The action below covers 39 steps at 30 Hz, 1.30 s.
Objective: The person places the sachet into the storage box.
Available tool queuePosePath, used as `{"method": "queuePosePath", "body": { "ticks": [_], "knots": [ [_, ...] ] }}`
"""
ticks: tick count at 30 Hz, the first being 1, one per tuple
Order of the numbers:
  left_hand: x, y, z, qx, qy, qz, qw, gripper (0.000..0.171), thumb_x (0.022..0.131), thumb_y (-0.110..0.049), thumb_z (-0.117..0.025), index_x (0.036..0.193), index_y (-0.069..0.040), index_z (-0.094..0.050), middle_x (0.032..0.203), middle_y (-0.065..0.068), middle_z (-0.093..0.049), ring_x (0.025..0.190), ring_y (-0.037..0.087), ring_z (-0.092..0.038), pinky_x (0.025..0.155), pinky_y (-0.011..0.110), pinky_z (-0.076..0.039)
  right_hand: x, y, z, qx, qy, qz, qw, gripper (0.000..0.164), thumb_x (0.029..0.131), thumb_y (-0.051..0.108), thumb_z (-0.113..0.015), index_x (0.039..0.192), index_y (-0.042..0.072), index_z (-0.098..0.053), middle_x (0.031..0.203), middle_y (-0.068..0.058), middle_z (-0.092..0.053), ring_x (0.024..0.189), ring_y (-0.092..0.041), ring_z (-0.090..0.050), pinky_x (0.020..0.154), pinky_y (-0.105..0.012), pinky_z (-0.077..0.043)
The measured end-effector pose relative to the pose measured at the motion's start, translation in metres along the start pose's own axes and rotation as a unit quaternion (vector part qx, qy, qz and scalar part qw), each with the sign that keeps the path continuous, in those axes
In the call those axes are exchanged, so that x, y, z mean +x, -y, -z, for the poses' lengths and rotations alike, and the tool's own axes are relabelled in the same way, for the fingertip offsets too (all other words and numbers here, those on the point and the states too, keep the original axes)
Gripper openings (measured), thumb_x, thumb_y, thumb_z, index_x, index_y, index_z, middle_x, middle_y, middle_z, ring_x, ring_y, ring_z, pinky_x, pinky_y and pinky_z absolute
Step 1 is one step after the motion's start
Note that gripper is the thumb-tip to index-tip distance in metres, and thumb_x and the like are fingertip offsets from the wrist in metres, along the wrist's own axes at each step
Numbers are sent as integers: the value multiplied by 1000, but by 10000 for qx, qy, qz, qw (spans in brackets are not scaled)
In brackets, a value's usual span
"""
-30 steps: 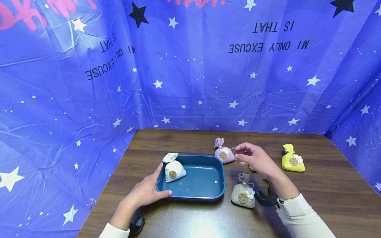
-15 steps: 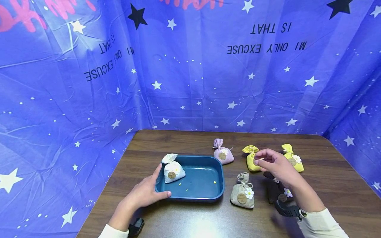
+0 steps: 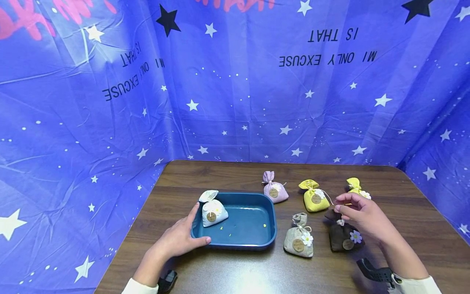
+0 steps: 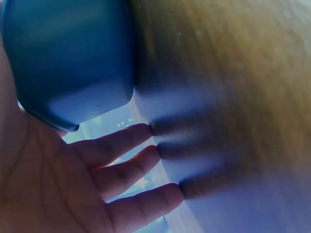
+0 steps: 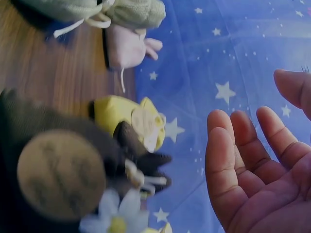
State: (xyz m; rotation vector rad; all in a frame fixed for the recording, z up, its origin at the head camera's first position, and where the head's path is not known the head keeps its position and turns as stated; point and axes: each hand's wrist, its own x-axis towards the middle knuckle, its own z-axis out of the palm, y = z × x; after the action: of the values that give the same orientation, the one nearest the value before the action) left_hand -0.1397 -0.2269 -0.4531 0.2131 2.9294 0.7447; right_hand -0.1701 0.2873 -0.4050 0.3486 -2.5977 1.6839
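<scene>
- A person's right hand point(image 3: 362, 214), over the middle yellow sachet half a second ago, has shifted across to the dark brown sachet point(image 3: 339, 236), its fingertips beside the tied neck.
- The right fingers point(image 5: 221, 162) are loosely bent, a gap parting them from the thumb, and hold nothing.
- The move uncovers the middle yellow sachet point(image 3: 312, 205); another yellow sachet point(image 3: 354, 185) is partly hidden behind the hand.
- No sachet has changed place, so attention appears to have passed to the brown one with the layout unaltered.
- The left hand point(image 3: 180, 237) rests at the left end of a blue tray point(image 3: 249, 222), fingers straight, thumb along the front rim.
- Inside the tray, a white sachet point(image 3: 214, 209) leans at the left end, near small yellow flecks point(image 3: 264, 225).
- A pink sachet point(image 3: 271, 192) and a grey sachet point(image 3: 297, 234) sit right of the tray on the wood-grained bench point(image 3: 317, 275), glossy in front.
- Behind hangs blue star-print fabric point(image 3: 235, 102), its lettering upside down.
</scene>
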Motion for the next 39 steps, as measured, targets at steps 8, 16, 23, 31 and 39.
{"method": "queuePosePath", "body": {
  "ticks": [8, 16, 23, 31, 39],
  "knots": [
    [-1, -2, 3, -26, 27, -55, 10000, 115, 74, -64, -76, 160, -16, -16, 138, 28, -52, 126, 42, -52, 100, 57, -42, -13, -15, 13, -77, -235, 61, 9997, 12, 94, 4, -66, 106, 2, -64, 95, 1, -68, 80, -10, -66, 67, -27, -57],
    [-2, -4, 3, -76, 27, -74, 9999, 115, 75, -63, -77, 160, -15, -17, 137, 29, -52, 126, 42, -52, 100, 57, -42, -23, -25, 25, -194, -366, -27, 9991, 18, 95, 3, -65, 108, -7, -60, 97, 11, -67, 84, -5, -65, 68, -26, -57],
    [0, -2, 2, -95, -5, -105, 9999, 116, 75, -63, -76, 160, -13, -17, 139, 29, -51, 127, 42, -51, 100, 57, -42, -28, -35, 30, -186, -392, -169, 9989, 16, 94, 2, -65, 106, -7, -60, 94, 11, -68, 84, -5, -65, 69, -25, -56],
    [-2, 0, 3, -37, -6, -93, 9999, 116, 75, -64, -76, 160, -15, -15, 138, 29, -52, 126, 42, -51, 99, 58, -42, -35, -50, 26, -830, -424, -260, 9953, 26, 94, 7, -67, 112, -10, -58, 95, 10, -67, 86, 2, -60, 69, -19, -49],
    [-3, -1, 2, -23, -12, -85, 10000, 114, 76, -64, -75, 160, -15, -17, 137, 29, -53, 125, 42, -52, 98, 58, -43, -41, -62, 27, -828, -55, -458, 9955, 33, 97, 10, -64, 119, -12, -56, 101, 5, -66, 88, 2, -58, 70, -21, -50]
  ]
}}
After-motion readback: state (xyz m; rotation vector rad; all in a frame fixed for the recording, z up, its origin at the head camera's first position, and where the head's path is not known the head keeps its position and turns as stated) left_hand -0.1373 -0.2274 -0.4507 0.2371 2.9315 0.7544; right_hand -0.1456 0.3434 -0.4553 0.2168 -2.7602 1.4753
